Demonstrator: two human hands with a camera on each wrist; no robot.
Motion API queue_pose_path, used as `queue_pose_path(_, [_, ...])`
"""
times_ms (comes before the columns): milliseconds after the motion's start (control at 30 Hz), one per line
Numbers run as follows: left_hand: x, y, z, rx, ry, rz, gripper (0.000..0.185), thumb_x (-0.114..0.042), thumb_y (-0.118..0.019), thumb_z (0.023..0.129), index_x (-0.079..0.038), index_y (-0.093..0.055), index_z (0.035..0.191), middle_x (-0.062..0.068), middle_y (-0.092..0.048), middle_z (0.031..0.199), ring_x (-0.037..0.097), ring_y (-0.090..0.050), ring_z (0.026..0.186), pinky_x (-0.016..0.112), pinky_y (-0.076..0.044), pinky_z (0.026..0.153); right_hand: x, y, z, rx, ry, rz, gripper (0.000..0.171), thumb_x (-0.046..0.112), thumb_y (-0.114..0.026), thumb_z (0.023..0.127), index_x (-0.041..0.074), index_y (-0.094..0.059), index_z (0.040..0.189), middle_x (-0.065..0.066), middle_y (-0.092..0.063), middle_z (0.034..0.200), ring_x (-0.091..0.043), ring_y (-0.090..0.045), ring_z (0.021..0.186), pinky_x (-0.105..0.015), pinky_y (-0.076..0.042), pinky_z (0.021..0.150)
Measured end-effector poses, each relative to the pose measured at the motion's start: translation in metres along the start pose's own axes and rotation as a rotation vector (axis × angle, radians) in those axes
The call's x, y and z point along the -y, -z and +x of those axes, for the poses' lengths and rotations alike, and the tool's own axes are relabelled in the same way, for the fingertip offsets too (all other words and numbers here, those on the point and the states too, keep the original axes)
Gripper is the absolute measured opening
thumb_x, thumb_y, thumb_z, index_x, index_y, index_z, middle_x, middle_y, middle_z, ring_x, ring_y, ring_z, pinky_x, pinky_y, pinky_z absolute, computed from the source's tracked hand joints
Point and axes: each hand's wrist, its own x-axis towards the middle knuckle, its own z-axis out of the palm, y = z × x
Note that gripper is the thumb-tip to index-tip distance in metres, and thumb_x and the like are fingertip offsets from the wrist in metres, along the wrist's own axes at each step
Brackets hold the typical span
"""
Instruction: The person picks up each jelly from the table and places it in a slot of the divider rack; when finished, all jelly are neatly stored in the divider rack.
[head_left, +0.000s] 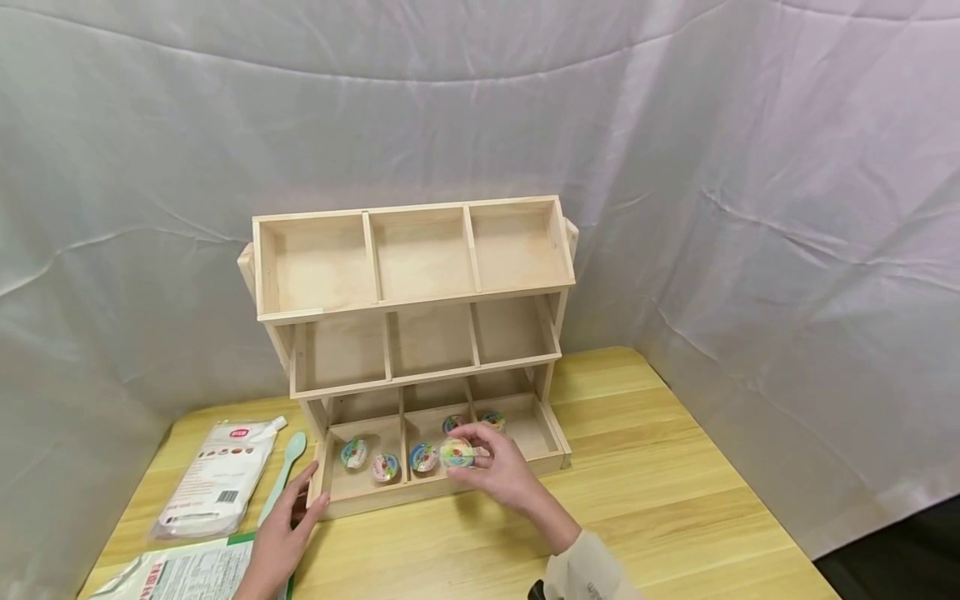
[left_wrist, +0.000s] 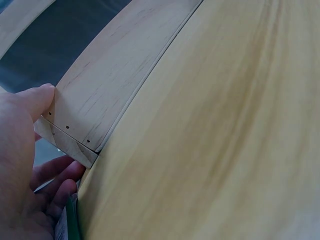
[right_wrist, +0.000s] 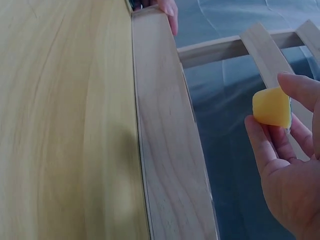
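Note:
A three-tier wooden display rack (head_left: pixel 416 302) stands on the table, each tier split into compartments. At the front left corner of its bottom tier, my left hand (head_left: pixel 282 533) grips the wood, thumb on the front board (left_wrist: pixel 120 75) and fingers round the side. My right hand (head_left: pixel 504 471) pinches a small jelly cup (head_left: pixel 457 452) between thumb and fingers over the bottom middle compartment; its yellow body (right_wrist: pixel 271 107) shows from the right wrist. Below, the left compartment holds two jelly cups (head_left: pixel 354 454), the middle one two more (head_left: pixel 423 457), and the right one a cup (head_left: pixel 493 420).
Left of the rack lie a white plastic pouch (head_left: pixel 220 479), a pale green spoon (head_left: pixel 286 471) and a green-edged printed packet (head_left: pixel 191 571) near my left hand. Grey curtains (head_left: pixel 420 108) surround the wooden table (head_left: pixel 660 483) at the back and sides.

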Motion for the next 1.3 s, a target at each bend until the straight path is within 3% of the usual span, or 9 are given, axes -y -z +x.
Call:
queue_pose_path(333, [0.001,0.0,0.0,0.002,-0.001,-0.007,0.06,-0.056,-0.047,0.096,-0.039,-0.026,0.149,0.007,-0.05,0.13,0.017,-0.056,0.096,0.029,-0.048,0.072,-0.003,0.016,0.003,-0.089,0.011,0.027,0.046,0.009,-0.082,0.075,0.014,-0.062,0.117,-0.007,-0.053,0.122,-0.024,-0.06,0.106,-0.028,-0.052,0.086])
queue_pose_path(600, [0.003,-0.001,0.0,-0.01,-0.005,0.007,0.058,-0.055,-0.047,0.096,-0.041,-0.027,0.148,0.006,-0.052,0.127,0.015,-0.056,0.093,0.028,-0.047,0.071,0.017,0.027,-0.003,-0.165,0.012,-0.059,0.046,0.003,-0.079,0.077,0.002,-0.06,0.119,-0.013,-0.051,0.118,-0.029,-0.055,0.11,-0.028,-0.051,0.089])
queue_pose_path(733, [0.003,-0.001,0.0,-0.015,-0.016,0.003,0.058,-0.054,-0.048,0.096,-0.04,-0.028,0.148,0.006,-0.053,0.126,0.015,-0.057,0.093,0.027,-0.048,0.07,0.025,0.032,-0.006,-0.194,0.0,-0.127,0.044,0.003,-0.077,0.079,0.001,-0.06,0.119,-0.014,-0.054,0.117,-0.028,-0.056,0.108,-0.031,-0.051,0.089])
queue_pose_path(1000, [0.003,-0.001,0.001,-0.019,-0.039,0.018,0.059,-0.052,-0.048,0.096,-0.037,-0.028,0.149,0.007,-0.05,0.129,0.015,-0.056,0.094,0.027,-0.047,0.071,-0.007,0.049,0.001,-0.297,0.029,-0.253,0.043,0.015,-0.083,0.075,0.016,-0.065,0.115,-0.002,-0.061,0.11,-0.021,-0.058,0.099,-0.044,-0.048,0.09])
queue_pose_path(1300, [0.004,-0.002,0.001,-0.049,-0.077,0.031,0.057,-0.049,-0.05,0.097,-0.034,-0.031,0.149,0.005,-0.055,0.12,0.01,-0.056,0.09,0.025,-0.047,0.069,-0.02,0.067,0.004,-0.321,-0.009,-0.22,0.044,0.015,-0.084,0.075,0.017,-0.064,0.115,-0.003,-0.059,0.11,-0.02,-0.057,0.096,-0.028,-0.051,0.086])
